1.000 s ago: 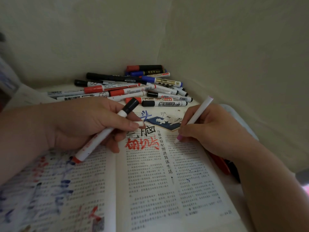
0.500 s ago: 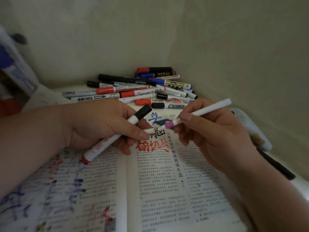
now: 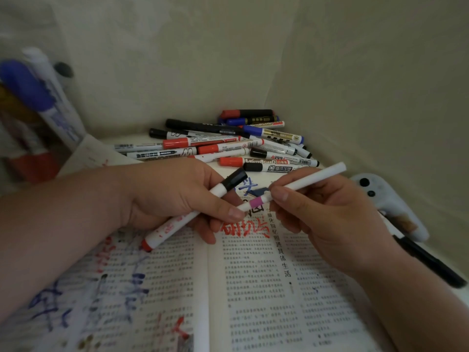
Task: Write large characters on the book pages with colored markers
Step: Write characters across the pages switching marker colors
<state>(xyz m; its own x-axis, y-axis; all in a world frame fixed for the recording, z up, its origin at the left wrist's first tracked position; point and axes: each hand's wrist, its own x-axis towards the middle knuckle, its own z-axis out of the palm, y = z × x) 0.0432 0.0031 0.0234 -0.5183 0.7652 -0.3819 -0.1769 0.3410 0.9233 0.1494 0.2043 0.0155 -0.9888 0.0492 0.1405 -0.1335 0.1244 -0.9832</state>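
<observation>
Left hand grips marker and pinches pen cap | right hand grips pink pen | book beneath both hands | marker pile beyond them

The left hand and the right hand are bare, with rounded, fleshy fingers and short, plain nails trimmed close to the tips. One nail shows clearly on the left thumb and another on the right forefinger. The left forearm and the right forearm are bare as well, broad and smooth, right out to the edges of the view.
</observation>
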